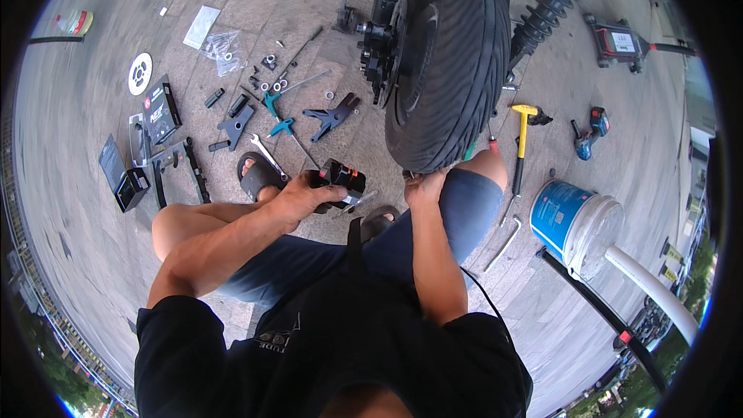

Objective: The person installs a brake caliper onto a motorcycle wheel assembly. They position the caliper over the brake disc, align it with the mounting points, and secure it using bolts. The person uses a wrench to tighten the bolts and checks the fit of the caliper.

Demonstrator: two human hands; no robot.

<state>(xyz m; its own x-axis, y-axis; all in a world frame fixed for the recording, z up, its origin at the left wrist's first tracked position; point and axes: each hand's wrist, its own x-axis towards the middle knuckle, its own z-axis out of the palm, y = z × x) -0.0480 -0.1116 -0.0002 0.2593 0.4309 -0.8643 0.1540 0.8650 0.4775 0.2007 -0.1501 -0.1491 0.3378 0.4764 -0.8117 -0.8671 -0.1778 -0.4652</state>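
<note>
My left hand (298, 200) is closed round a black, boxy thing with red marks (345, 178), whose exact kind I cannot make out. It is held between my knees, left of the wheel. My right hand (424, 188) is closed at the lower edge of the black-tyred wheel (457, 62), with its fingers partly hidden. A brake disc (398, 50) and brake caliper (377, 66) sit on the wheel's left side. Near my left foot lie a combination wrench (268, 156), a teal T-handle hex key (283, 128) and a dark metal bracket (333, 116).
Shock absorbers (553, 11) flank the wheel. On the right are a yellow-headed hammer (522, 139), a cordless drill (591, 133), a blue-labelled bucket (569, 217) and a floor jack (618, 42). Leftward lie a white disc (140, 74), an open black box (124, 178) and plastic bags (224, 50).
</note>
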